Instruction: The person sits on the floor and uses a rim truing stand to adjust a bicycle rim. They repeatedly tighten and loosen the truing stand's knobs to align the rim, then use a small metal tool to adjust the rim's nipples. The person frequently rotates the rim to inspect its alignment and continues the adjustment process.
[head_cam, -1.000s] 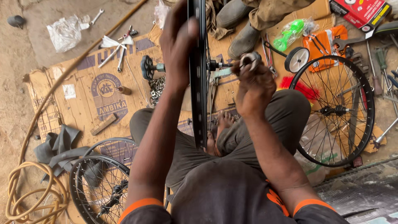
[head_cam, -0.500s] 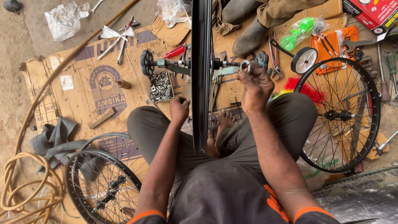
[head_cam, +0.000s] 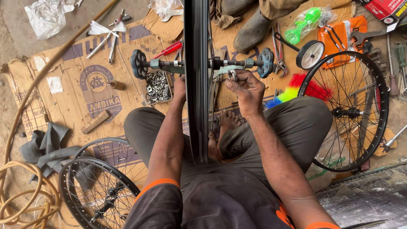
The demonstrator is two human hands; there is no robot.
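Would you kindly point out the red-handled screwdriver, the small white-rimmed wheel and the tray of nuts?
Red-handled screwdriver (head_cam: 171, 48), head view, on its red handle.
Small white-rimmed wheel (head_cam: 310, 54), head view, on its white centre disc.
Tray of nuts (head_cam: 157, 86), head view, on the heaped nuts.

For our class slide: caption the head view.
Seated person's right hand at an upright wheel's axle.

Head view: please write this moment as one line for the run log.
left hand: on bicycle wheel, left side | right hand: pinching small metal part at axle | wheel: upright between knees | bystander's shoe behind
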